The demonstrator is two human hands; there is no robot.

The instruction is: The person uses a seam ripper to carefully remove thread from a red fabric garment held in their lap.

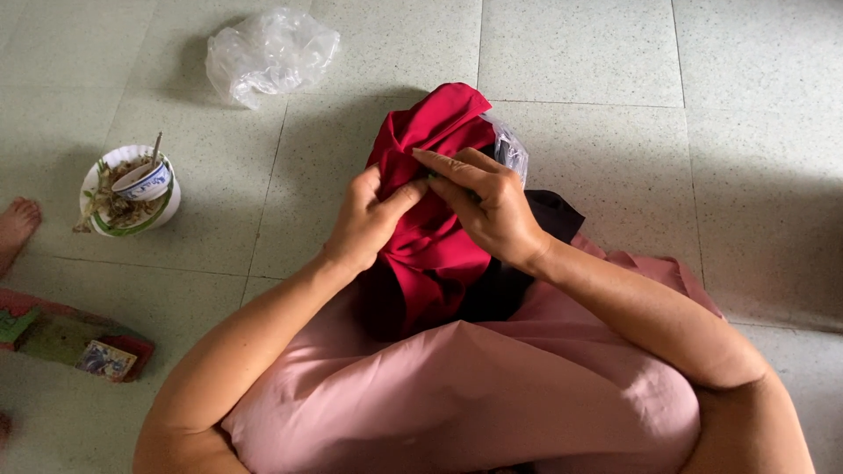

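On the tiled floor [615,53], over my lap, my left hand [364,219] and right hand [492,206] both pinched the bunched red cloth [430,246]; it looked half gathered, its lower part hanging loose.

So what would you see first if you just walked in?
The red cloth in the middle, pinched by the left hand and the right hand over a pink lap. Then the clear plastic bag on the tiled floor at top left, and a bowl of scraps at far left.
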